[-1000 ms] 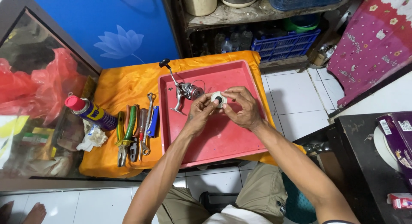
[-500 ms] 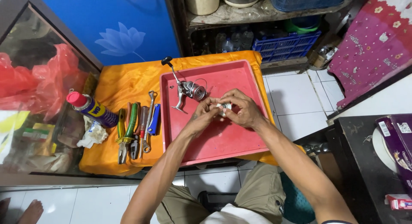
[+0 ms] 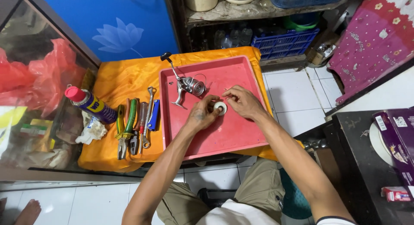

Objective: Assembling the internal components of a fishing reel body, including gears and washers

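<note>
From the head camera you look down on a low table (image 3: 129, 78) draped in orange cloth, with a red tray (image 3: 215, 134) on its right part. Your left hand (image 3: 202, 115) and right hand (image 3: 242, 102) meet over the middle of the tray. Between them is a small white ring-shaped spool (image 3: 220, 107), like a roll of thin tape. Your left grip is closed on it: thumb and fingers curl around its left side and hold it just above the tray floor. Your right grip is pinched nearly shut just beside the roll's upper right edge, fingertips (image 3: 228, 94) drawn together; whether they hold a strip coming off the roll is too fine to tell.

Just beyond your left grip, a silver fishing reel (image 3: 189, 85) lies in the tray. Its handle arm runs up and away from your hands to a dark knob (image 3: 165, 57) at the tray's far left corner.

Left of your left grip, off the tray, a row of hand tools (image 3: 136, 126) lies on the cloth: green-handled pliers, screwdrivers, a wrench and a blue-handled piece, side by side. Farther left stands a blue spray can (image 3: 92, 105) with a red cap, tilted, with a crumpled white rag (image 3: 91, 130) just beside it.

Well to the right of your right grip, a dark stand carries a purple box (image 3: 394, 139).
</note>
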